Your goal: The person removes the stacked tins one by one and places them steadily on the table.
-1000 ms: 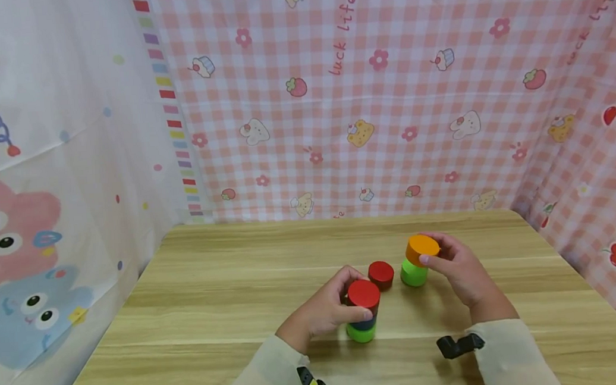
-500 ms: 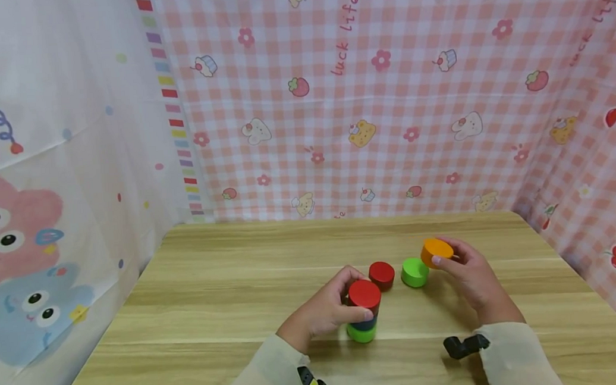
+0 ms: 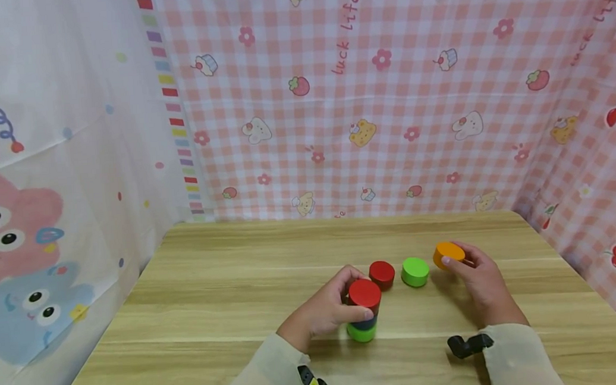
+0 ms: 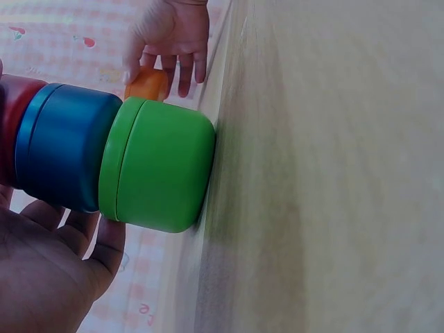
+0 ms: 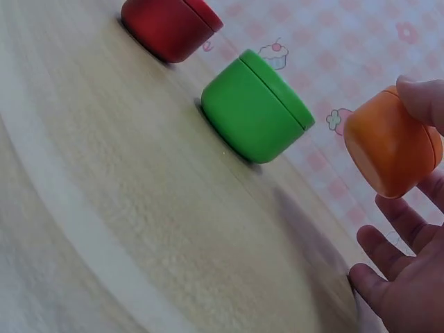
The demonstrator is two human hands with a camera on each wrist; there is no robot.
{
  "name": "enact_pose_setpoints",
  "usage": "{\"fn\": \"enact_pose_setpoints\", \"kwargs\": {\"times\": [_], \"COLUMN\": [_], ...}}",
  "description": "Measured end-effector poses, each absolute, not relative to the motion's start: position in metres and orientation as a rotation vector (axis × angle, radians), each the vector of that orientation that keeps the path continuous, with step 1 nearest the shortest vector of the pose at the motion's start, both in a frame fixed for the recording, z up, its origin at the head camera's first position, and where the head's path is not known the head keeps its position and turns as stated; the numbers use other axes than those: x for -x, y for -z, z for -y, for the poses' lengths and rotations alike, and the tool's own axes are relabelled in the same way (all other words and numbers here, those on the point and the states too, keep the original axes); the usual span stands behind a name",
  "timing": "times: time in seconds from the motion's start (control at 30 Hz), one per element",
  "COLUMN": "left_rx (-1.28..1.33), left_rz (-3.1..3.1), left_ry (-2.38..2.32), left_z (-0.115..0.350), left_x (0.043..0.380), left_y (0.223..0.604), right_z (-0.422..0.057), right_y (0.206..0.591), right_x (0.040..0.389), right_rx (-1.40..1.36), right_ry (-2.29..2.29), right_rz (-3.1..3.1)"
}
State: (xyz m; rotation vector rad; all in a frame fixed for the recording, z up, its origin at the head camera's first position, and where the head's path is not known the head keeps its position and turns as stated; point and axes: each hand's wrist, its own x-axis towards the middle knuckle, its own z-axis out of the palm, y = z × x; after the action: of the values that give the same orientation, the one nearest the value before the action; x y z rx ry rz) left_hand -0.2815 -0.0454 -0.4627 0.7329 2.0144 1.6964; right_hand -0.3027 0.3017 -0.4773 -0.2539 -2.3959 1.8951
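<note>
On the wood-grain table [image 3: 228,281] we saw a lone green pot [image 3: 415,272]; the orange pot [image 3: 448,253] hung just to its right, clear of the surface. Our right hand [image 3: 480,279], the nearer, pinched it, lower fingers loosely spread. Our left hand [image 3: 331,307] curled round an upright stack [image 4: 69,147]: red, blue, green downward.

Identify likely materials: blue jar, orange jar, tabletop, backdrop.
Blue jar: perhaps painted metal, satin; soft sheen along the side, but plastic is possible.
Orange jar: smooth, low-sheen, rounded base edge; metal or plastic, can't tell.
Tabletop: wood or wood-look laminate; long grain streaks, slight sheen.
Backdrop: probably thin printed fabric, matte; creases show.
</note>
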Motion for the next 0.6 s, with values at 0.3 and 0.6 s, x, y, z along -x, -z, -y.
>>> {"fn": "enact_pose_setpoints", "kwargs": {"times": [0.3, 0.6], "left_rx": [-0.741, -0.744], "left_rz": [-2.017, -2.019], "left_ry": [-1.695, -1.697], "left_z": [0.0455, 0.0446], "left_x": [0.2813, 0.2814], "left_y": [0.4634, 0.4635], "right_z": [-0.3037, -0.3034], "right_y": [0.4811, 0.4814], "right_x": [0.3039, 0.3023], "right_rx": [0.279, 0.315], "right_ry": [-1.874, -1.856], "right_rz": [2.401, 2.443]}}
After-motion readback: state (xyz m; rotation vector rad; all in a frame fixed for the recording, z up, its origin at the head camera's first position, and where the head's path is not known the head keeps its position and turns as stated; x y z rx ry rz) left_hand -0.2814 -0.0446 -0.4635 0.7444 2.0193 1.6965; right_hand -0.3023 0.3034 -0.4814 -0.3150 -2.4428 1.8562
